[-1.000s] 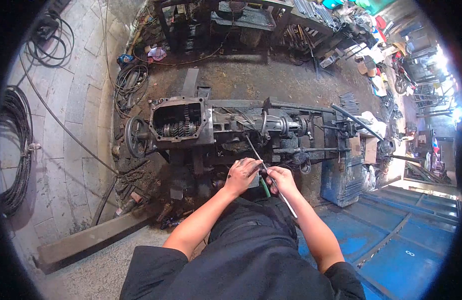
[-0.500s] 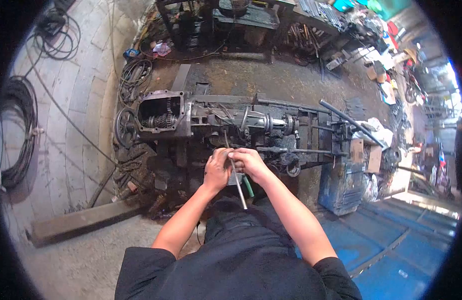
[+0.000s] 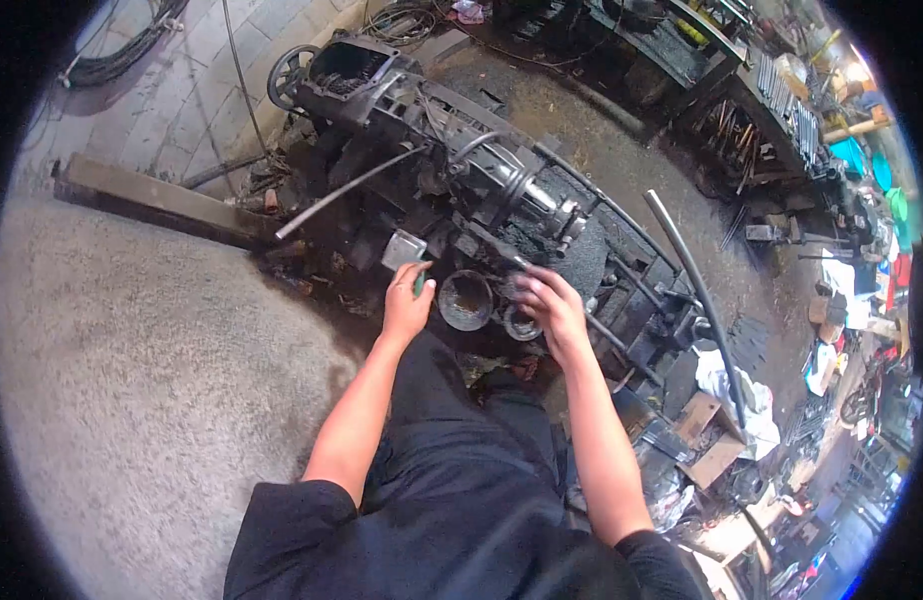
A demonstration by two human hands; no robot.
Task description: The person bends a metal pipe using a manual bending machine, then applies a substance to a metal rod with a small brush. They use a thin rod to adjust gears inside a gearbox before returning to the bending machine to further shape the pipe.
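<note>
My left hand (image 3: 408, 310) is closed around a short green handle (image 3: 420, 281), most of it hidden by the fingers. Just beyond it lies a square pale metal piece (image 3: 405, 250). My right hand (image 3: 554, 308) is raised to the right, its half-curled fingers smeared by motion; I cannot tell whether it holds anything. A dark flat bar (image 3: 494, 241) overlaps the space by its fingertips. Between the hands are a round metal bowl (image 3: 466, 301) and a smaller ring-shaped part (image 3: 523, 323). A thin metal rod (image 3: 347, 192) slants out from the greasy machine (image 3: 482, 165), touched by neither hand.
An open gear housing (image 3: 352, 68) with a handwheel (image 3: 287, 80) forms the machine's far left end. A long pipe (image 3: 694, 290) crosses its right side. A heavy beam (image 3: 162, 207) lies on the floor at left. Workbenches (image 3: 662, 60) with stacked metal bars stand behind.
Both hands have let go of the thin rod, which now leans on the machine to the left. My hands have moved apart, the left one now on the green handle. The view has turned.
</note>
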